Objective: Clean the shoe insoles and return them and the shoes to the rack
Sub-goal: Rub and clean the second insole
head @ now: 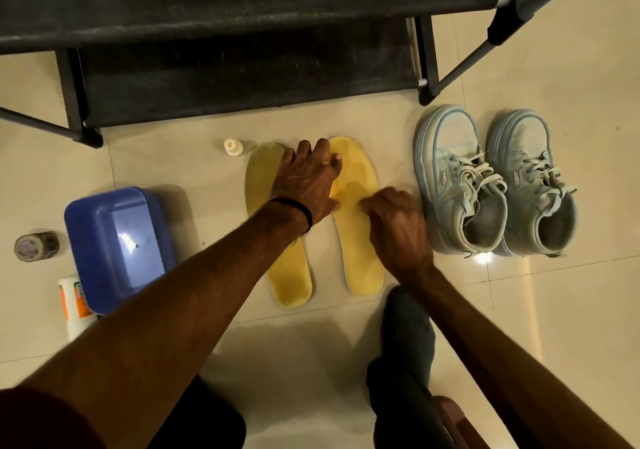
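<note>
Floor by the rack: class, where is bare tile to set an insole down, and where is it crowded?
Bare floor lies below the insoles' heels, between the arms. Crowded: the blue tub on one side, the shoes close on the other.

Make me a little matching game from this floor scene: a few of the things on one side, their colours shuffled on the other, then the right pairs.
Things:
1. insoles
2. shoes
3. tub
4. rack

Colours:
A. black
B. yellow
C. blue
D. pale blue-grey

Pairs: 1-B, 2-D, 3-C, 4-A.
</note>
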